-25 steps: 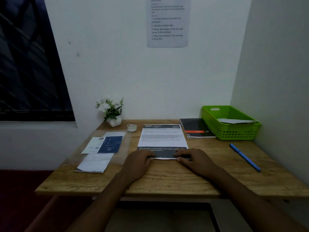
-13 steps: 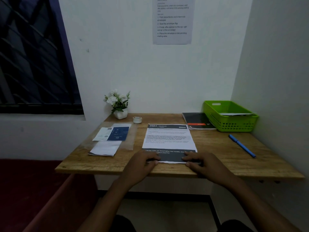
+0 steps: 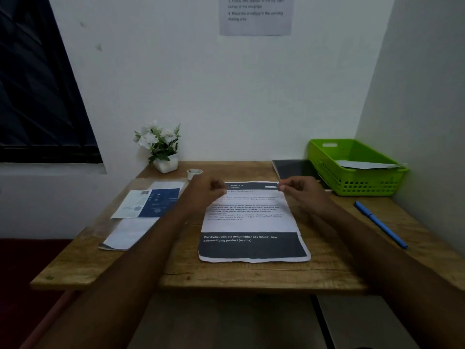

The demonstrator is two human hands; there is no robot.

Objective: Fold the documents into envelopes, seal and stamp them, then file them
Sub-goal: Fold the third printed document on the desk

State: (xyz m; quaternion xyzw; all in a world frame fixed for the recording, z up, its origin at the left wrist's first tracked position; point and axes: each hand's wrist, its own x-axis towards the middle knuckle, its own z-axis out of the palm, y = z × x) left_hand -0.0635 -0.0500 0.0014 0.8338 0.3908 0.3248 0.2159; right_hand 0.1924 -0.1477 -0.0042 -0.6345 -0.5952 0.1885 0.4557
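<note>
While the left hand (image 3: 205, 195) pinches the far-left corner of the printed document (image 3: 251, 222), the right hand (image 3: 300, 195) pinches the far-right corner, fingers curled on both; left grip slightly blurred. Rest of the document lies mid-surface (image 3: 251, 275), dark band at the near edge. Left of it: white envelope (image 3: 128, 233) and blue-and-white card (image 3: 151, 202). Behind: tape roll (image 3: 194, 172), potted white flowers (image 3: 161, 147), dark notebook (image 3: 294, 168). Right: green basket (image 3: 352, 185) holding pale paper (image 3: 367, 165), blue pen (image 3: 380, 224) near it
</note>
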